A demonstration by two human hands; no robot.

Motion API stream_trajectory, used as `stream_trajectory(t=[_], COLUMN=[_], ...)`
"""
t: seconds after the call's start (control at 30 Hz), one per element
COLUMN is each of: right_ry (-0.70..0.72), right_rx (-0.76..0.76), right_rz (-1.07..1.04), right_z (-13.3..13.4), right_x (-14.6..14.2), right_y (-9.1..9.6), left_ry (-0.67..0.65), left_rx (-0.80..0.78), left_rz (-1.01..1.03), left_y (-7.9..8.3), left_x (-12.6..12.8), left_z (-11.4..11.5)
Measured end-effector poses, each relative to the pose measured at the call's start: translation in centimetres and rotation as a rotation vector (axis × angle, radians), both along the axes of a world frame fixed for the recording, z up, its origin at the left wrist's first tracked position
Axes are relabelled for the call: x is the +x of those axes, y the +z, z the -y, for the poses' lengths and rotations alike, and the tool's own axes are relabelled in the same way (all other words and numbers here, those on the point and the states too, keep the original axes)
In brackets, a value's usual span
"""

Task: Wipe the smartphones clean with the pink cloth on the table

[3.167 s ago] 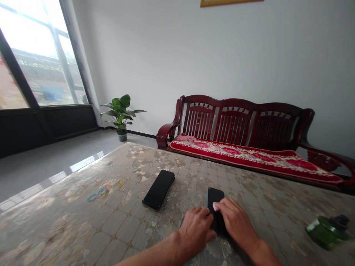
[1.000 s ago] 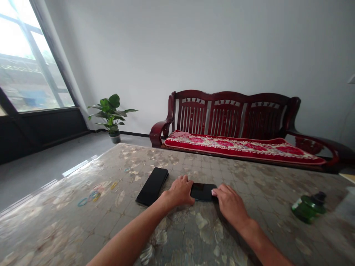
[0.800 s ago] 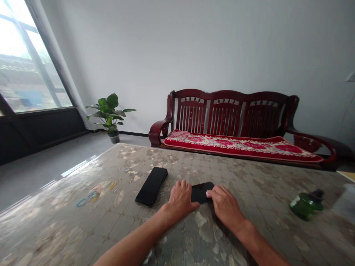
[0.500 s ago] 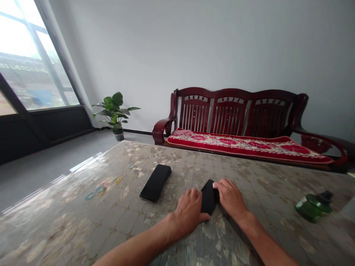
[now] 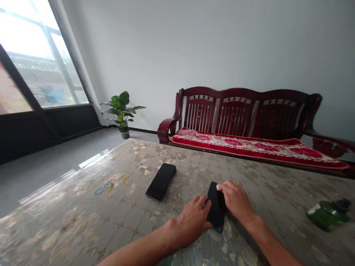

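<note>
Left hand (image 5: 194, 220) grips the phone (image 5: 216, 212) by its nine-o'clock edge; right hand (image 5: 238, 203) pinches a pale scrap (image 5: 219, 187), material unclear, at its one-o'clock corner. Phone on table (image 5: 111, 225), five o'clock of view. Risk: slack left grip plus sideways push, phone skids. Second phone (image 5: 161, 181), seven o'clock: a leftward slip might knock it.

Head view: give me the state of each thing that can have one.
Near phone, lying flat, unlit
Other phone, lying flat, unlit
Left hand, at the near phone's left edge
Right hand, pinching the pink piece
Green bottle, dark top on
Rubber bands, loose
Potted plant, upright
Red bench cover, spread out
</note>
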State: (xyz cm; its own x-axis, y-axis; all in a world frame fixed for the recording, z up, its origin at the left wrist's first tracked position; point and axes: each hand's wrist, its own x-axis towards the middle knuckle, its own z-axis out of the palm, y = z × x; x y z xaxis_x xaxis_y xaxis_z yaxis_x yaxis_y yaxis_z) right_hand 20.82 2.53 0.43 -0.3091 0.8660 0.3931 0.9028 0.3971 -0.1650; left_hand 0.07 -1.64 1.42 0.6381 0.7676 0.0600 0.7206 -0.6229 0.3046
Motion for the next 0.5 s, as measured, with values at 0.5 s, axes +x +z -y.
stream_trajectory(t=[0.5], right_ry=[0.079], right_rx=[0.007], right_rz=[-0.009], right_z=[0.5], right_x=[-0.5], right_y=[-0.6], left_ry=[-0.012], left_rx=[-0.008], left_rz=[0.09], left_y=[0.2], left_x=[-0.6], left_z=[-0.1])
